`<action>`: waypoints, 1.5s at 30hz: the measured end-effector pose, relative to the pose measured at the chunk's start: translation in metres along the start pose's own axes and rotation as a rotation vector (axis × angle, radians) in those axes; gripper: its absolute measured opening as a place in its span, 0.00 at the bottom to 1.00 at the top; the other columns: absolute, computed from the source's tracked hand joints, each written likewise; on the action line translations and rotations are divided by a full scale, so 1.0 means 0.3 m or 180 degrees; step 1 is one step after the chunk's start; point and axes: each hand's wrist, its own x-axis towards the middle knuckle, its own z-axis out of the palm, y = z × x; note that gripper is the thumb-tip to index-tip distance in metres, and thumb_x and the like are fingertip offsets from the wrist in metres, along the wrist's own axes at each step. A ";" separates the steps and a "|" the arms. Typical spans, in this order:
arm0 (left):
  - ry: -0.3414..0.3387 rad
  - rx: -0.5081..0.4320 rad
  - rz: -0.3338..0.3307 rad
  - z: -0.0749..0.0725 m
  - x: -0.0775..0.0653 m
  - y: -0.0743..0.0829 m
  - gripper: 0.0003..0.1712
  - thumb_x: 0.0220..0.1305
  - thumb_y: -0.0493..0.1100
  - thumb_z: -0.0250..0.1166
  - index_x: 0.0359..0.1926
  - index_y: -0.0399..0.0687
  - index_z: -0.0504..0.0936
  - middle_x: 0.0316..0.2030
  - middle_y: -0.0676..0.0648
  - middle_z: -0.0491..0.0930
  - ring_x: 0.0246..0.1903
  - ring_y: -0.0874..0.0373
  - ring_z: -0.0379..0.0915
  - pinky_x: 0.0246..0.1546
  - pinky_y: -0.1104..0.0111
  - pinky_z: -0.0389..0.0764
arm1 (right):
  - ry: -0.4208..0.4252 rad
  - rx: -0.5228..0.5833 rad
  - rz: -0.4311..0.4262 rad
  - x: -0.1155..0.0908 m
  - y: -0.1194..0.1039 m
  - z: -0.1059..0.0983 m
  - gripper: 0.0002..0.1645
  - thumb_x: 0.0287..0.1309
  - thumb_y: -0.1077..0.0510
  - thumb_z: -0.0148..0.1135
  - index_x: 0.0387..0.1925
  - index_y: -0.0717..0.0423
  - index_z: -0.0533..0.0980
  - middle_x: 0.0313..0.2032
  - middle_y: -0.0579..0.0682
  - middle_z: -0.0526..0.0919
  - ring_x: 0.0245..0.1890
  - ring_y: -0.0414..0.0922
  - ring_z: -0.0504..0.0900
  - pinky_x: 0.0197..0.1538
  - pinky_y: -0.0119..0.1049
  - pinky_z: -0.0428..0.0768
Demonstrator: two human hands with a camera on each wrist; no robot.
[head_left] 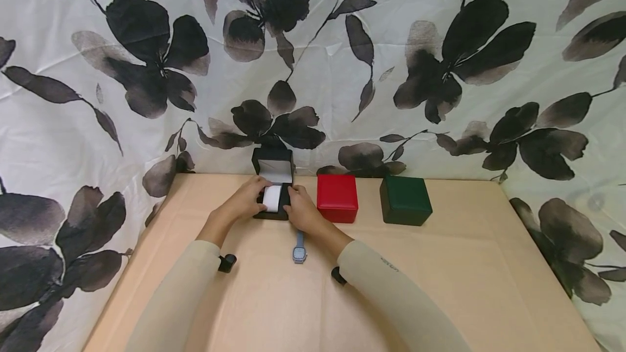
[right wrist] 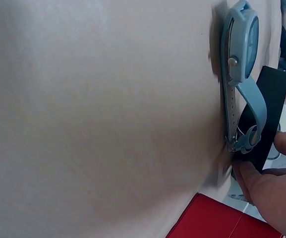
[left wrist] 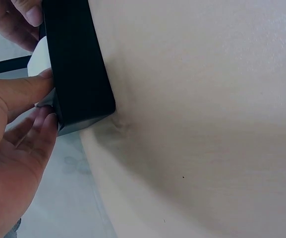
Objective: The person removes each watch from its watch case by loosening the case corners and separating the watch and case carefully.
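A black watch box [head_left: 285, 200] stands with its lid raised, showing the pale grey lining [head_left: 275, 171]. Inside sits a white cushion [head_left: 271, 199]. My left hand [head_left: 243, 199] grips the box's left side, thumb at the rim beside the cushion and fingers against the side in the left wrist view. The right side is held by my right hand [head_left: 304, 212], its thumb and fingers about the box's corner in the right wrist view. A light blue watch [right wrist: 242, 47] with its strap fastened lies on the table in front of the box, near the right hand and apart from it.
A closed red box [head_left: 337, 198] stands just right of the right hand, with a closed green box [head_left: 405, 200] farther right. Behind the beige table [head_left: 274, 303] hangs a white cloth with dark flowers [head_left: 332, 69]; the open lid stands close to it.
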 end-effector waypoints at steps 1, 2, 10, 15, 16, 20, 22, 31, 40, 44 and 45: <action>-0.0004 -0.0003 -0.0010 0.001 -0.002 0.000 0.36 0.59 0.32 0.75 0.68 0.32 0.73 0.61 0.36 0.72 0.56 0.44 0.73 0.62 0.51 0.78 | -0.0004 0.0001 0.0001 -0.001 -0.001 0.001 0.38 0.72 0.60 0.62 0.74 0.72 0.60 0.72 0.67 0.64 0.71 0.58 0.70 0.74 0.45 0.71; -0.0004 -0.0009 -0.0012 0.003 -0.004 -0.001 0.36 0.59 0.32 0.74 0.68 0.32 0.73 0.61 0.36 0.71 0.56 0.44 0.73 0.62 0.51 0.78 | 0.0001 -0.0003 -0.0003 -0.002 -0.001 0.003 0.38 0.72 0.60 0.62 0.74 0.72 0.61 0.72 0.67 0.64 0.71 0.58 0.70 0.74 0.45 0.71; 0.0078 -0.0173 -0.0032 0.012 -0.010 0.000 0.34 0.59 0.29 0.73 0.65 0.34 0.71 0.61 0.37 0.74 0.59 0.43 0.73 0.64 0.50 0.76 | 0.0016 -0.0002 0.0019 -0.005 -0.003 0.008 0.37 0.72 0.59 0.61 0.75 0.71 0.60 0.72 0.66 0.64 0.71 0.57 0.70 0.74 0.45 0.70; 0.0113 -0.0065 0.0004 0.015 -0.007 0.004 0.30 0.60 0.30 0.72 0.63 0.33 0.74 0.62 0.37 0.74 0.59 0.43 0.72 0.65 0.50 0.75 | 0.0016 -0.0007 0.0008 -0.006 0.000 0.007 0.37 0.72 0.59 0.61 0.74 0.71 0.60 0.72 0.66 0.64 0.71 0.57 0.71 0.74 0.45 0.71; 0.0111 -0.0035 0.0009 0.016 -0.007 0.004 0.29 0.60 0.30 0.72 0.62 0.33 0.75 0.62 0.37 0.74 0.60 0.43 0.72 0.65 0.50 0.74 | 0.0013 0.0000 0.0006 -0.006 0.000 0.007 0.37 0.72 0.59 0.61 0.74 0.72 0.60 0.72 0.66 0.64 0.71 0.58 0.71 0.74 0.45 0.71; 0.0084 0.0036 0.0011 0.016 -0.007 0.005 0.29 0.62 0.30 0.71 0.63 0.31 0.76 0.64 0.36 0.72 0.64 0.41 0.70 0.69 0.49 0.72 | 0.0011 0.0014 -0.0016 -0.007 0.000 0.010 0.37 0.72 0.60 0.61 0.74 0.72 0.61 0.72 0.67 0.64 0.71 0.58 0.71 0.74 0.46 0.71; 0.0061 0.0044 -0.0002 0.016 -0.007 0.005 0.29 0.62 0.30 0.70 0.64 0.31 0.76 0.65 0.35 0.72 0.66 0.39 0.68 0.70 0.48 0.70 | 0.0019 0.0005 -0.0030 -0.008 -0.001 0.011 0.37 0.72 0.60 0.61 0.74 0.72 0.61 0.72 0.67 0.64 0.70 0.58 0.71 0.74 0.46 0.71; 0.0081 -0.0018 -0.0006 0.023 -0.003 0.005 0.32 0.63 0.31 0.70 0.68 0.32 0.74 0.66 0.35 0.72 0.66 0.38 0.68 0.70 0.47 0.70 | 0.0072 0.0037 -0.0039 -0.011 0.002 0.013 0.36 0.73 0.60 0.60 0.75 0.68 0.60 0.72 0.67 0.64 0.70 0.59 0.71 0.74 0.46 0.71; 0.0171 -0.0432 -0.0110 -0.002 -0.030 0.017 0.33 0.63 0.31 0.69 0.68 0.33 0.72 0.65 0.34 0.72 0.61 0.38 0.75 0.63 0.48 0.79 | 0.0168 0.0261 -0.0161 -0.053 -0.034 -0.007 0.36 0.73 0.60 0.58 0.75 0.67 0.59 0.73 0.68 0.61 0.68 0.60 0.73 0.72 0.50 0.73; 0.0185 -0.0530 -0.0123 -0.015 -0.042 0.023 0.36 0.63 0.33 0.69 0.71 0.32 0.69 0.64 0.31 0.72 0.60 0.36 0.77 0.61 0.47 0.80 | 0.0214 0.0285 -0.0148 -0.073 -0.046 -0.026 0.36 0.73 0.58 0.59 0.76 0.65 0.59 0.74 0.65 0.60 0.69 0.59 0.73 0.72 0.50 0.73; 0.0193 -0.0546 -0.0125 -0.019 -0.045 0.025 0.37 0.63 0.33 0.70 0.71 0.32 0.68 0.64 0.30 0.72 0.60 0.36 0.77 0.61 0.47 0.81 | 0.0232 0.0281 -0.0156 -0.078 -0.048 -0.031 0.36 0.73 0.58 0.59 0.76 0.64 0.59 0.74 0.65 0.60 0.69 0.59 0.73 0.73 0.49 0.73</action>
